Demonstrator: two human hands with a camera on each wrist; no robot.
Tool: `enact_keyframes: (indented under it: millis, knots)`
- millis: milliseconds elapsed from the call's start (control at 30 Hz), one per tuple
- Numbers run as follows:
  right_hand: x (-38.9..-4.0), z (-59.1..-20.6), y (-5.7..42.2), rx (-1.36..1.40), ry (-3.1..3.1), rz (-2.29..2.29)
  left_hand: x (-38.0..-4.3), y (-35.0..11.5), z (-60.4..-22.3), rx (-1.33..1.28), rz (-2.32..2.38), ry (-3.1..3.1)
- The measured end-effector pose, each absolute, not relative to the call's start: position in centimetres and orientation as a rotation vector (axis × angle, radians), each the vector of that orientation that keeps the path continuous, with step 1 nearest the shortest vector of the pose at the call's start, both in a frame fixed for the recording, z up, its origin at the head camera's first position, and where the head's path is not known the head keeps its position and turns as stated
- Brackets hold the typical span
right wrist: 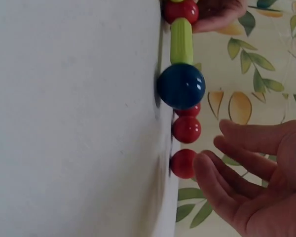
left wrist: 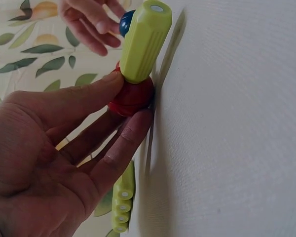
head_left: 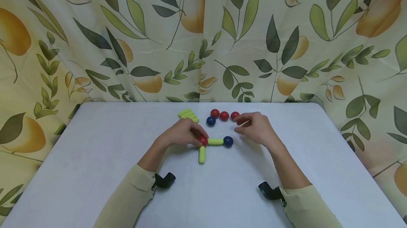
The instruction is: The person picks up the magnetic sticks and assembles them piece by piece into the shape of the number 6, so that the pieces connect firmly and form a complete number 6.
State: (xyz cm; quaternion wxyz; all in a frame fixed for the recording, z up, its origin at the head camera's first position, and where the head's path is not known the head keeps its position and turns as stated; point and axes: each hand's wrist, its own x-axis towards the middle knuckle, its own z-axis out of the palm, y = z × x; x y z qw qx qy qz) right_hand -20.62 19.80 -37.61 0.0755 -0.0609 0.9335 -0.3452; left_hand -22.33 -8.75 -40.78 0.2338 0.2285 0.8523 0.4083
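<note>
My left hand (head_left: 182,132) pinches a red ball (left wrist: 133,96) between thumb and fingers on the table. Two yellow-green sticks join that ball: one stick (head_left: 201,155) points toward the front edge, and another stick (head_left: 215,142) runs right to a blue ball (head_left: 228,141). Held above the table, my right hand (head_left: 255,127) has loosely bent fingers with nothing between them. Its fingertips are close to the rightmost loose red ball (head_left: 234,115); in the right wrist view a finger (right wrist: 207,173) overlaps that ball's edge, and I cannot tell whether they touch.
Farther back are two more red balls, one left (head_left: 214,113) and one middle (head_left: 224,116), and a loose blue ball (head_left: 211,121). Several yellow-green sticks (head_left: 188,114) lie side by side behind my left hand. A leaf-and-fruit patterned curtain (head_left: 203,44) hangs beyond the white table (head_left: 111,143).
</note>
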Motion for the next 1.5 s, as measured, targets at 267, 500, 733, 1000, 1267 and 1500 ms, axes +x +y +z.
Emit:
enact_keyframes:
  millis: [267,500,733,1000,1267,1500]
  knots:
    - [-23.1,-37.6,20.1,-0.066,2.851,-1.055,-22.2,-8.9,-41.0,0.621,1.124,2.343]
    - [-24.9,-38.2,20.0,-0.063,2.761,-1.089,-22.3,-9.0,-41.1,0.630,1.127,2.342]
    - [-25.5,-38.7,19.8,-0.037,2.759,-1.103,-22.4,-9.0,-41.1,0.633,1.130,2.340]
    - [-25.6,-38.9,19.9,0.001,2.766,-1.103,-22.3,-9.0,-41.0,0.632,1.127,2.342]
    - [-25.4,-39.0,20.3,0.018,2.759,-1.114,-22.3,-8.8,-41.0,0.610,1.117,2.346]
    - [-25.4,-38.8,20.4,0.010,2.744,-1.095,-22.3,-8.7,-40.9,0.598,1.118,2.346]
